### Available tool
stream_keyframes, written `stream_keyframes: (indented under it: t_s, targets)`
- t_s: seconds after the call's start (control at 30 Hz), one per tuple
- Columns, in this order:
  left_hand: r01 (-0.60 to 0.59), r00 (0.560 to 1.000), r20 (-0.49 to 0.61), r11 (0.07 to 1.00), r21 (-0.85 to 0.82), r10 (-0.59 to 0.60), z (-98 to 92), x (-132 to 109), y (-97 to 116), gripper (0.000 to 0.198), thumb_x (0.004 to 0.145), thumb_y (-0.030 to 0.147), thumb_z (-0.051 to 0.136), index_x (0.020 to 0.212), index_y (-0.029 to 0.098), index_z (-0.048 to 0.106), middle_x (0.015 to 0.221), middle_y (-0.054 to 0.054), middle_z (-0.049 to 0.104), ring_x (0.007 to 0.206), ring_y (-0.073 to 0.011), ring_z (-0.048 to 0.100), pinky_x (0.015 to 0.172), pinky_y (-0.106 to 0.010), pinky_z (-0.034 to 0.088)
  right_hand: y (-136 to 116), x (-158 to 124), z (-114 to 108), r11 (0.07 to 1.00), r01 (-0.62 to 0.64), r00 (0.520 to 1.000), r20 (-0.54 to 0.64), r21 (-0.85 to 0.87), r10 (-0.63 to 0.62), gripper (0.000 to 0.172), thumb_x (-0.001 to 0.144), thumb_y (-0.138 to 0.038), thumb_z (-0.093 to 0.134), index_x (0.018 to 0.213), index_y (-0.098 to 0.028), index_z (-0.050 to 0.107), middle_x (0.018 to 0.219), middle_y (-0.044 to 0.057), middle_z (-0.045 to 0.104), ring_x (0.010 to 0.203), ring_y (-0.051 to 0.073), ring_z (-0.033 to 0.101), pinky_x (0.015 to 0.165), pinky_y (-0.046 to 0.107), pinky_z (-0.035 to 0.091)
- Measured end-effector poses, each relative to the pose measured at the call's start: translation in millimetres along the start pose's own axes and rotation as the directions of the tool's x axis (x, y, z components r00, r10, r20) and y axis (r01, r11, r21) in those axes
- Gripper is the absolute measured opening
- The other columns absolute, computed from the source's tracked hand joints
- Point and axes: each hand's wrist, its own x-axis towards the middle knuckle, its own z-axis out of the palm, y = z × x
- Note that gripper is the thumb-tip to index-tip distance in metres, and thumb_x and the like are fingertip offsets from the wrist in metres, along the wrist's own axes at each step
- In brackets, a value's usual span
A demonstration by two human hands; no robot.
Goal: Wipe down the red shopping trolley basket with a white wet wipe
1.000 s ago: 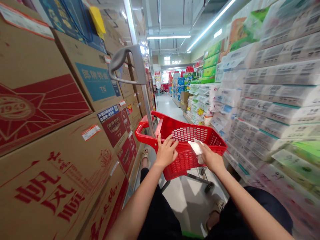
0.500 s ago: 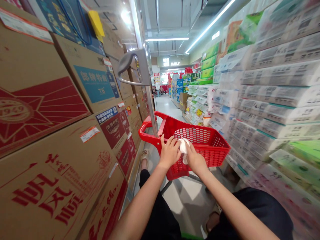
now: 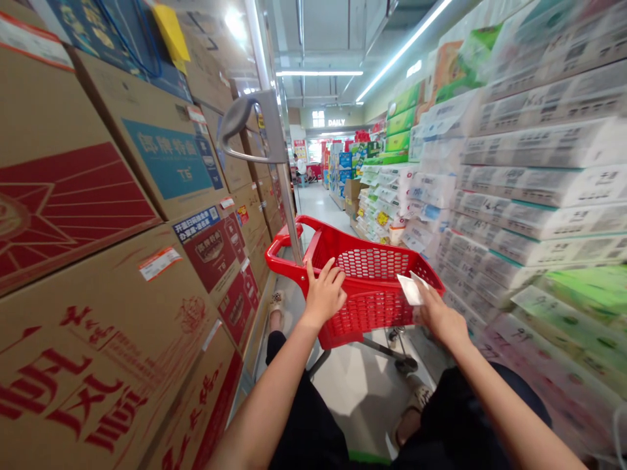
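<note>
Pinching a white tissue (image 3: 410, 291), the right hand (image 3: 443, 320) sits near the right end of the red basket (image 3: 372, 310), stretched crosswise just ahead, while the left hand (image 3: 323, 297), fingers loosely splayed, touches it farther left.

It's a shop: price-tagged cartons (image 3: 115, 281), shopping cart (image 3: 365, 286), blurry packs (image 3: 514, 212), probably tissue.

Hands (image 3: 325, 294) (image 3: 443, 318) apart, both arms (image 3: 281, 391) forward
</note>
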Motion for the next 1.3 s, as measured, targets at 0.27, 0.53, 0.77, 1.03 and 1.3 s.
stream_keyframes:
  t_s: [0.27,0.53,0.77,1.03,1.3]
  targets:
    - [0.053,0.998,0.042,0.998,0.02,-0.054,4.6,9,-8,0.041,0.085,0.028,0.062,0.126,0.025,0.066,0.146,-0.008,0.058,0.153,-0.0322,0.026,0.122,-0.07,-0.01,-50,-6,-1,0.995,0.053,0.997,-0.053,-0.087,-0.057,0.071,0.093,-0.023,0.043,0.161,-0.023,0.023,0.158,0.022,0.037,0.067,0.018,0.069,0.061,0.036,0.06]
    - [0.063,0.984,0.165,0.998,-0.015,-0.06,39.1,8,27,0.097,0.074,0.038,0.074,0.159,0.023,0.029,0.17,-0.012,0.012,0.157,-0.0372,0.006,0.123,-0.067,0.002,-78,-9,-12,0.958,0.111,0.994,0.009,-0.266,-0.113,0.062,0.093,-0.011,0.034,0.154,-0.014,0.037,0.155,0.027,0.04,0.071,0.018,0.073,0.058,0.032,0.061]
    - [0.064,0.979,0.197,0.998,-0.018,-0.059,44.5,6,26,0.09,0.072,0.041,0.078,0.152,0.024,0.043,0.169,-0.016,0.016,0.156,-0.0408,0.006,0.123,-0.066,0.003,-87,-22,-27,0.968,0.166,0.984,0.092,-0.187,-0.151,0.06,0.096,-0.014,0.037,0.155,-0.015,0.036,0.156,0.025,0.04,0.076,0.018,0.073,0.061,0.028,0.058]
    - [0.184,0.963,0.198,0.983,0.02,-0.184,45.3,5,10,0.092,0.075,0.043,0.073,0.154,0.014,0.038,0.167,-0.022,0.02,0.156,-0.0404,0.011,0.124,-0.063,0.006,-85,-57,-32,0.964,0.265,0.964,0.044,-0.029,-0.263,0.07,0.095,-0.021,0.042,0.162,-0.026,0.021,0.153,0.021,0.046,0.073,0.019,0.073,0.057,0.03,0.058]
    - [0.118,0.954,0.283,0.993,-0.03,-0.104,48.2,-11,28,0.096,0.073,0.034,0.07,0.156,0.006,0.03,0.167,-0.024,0.014,0.157,-0.0383,0.009,0.127,-0.054,0.007,-145,-37,-48,0.951,0.268,0.959,0.142,-0.157,-0.247,0.059,0.095,-0.011,0.032,0.154,-0.013,0.04,0.153,0.026,0.045,0.08,0.022,0.076,0.063,0.03,0.059]
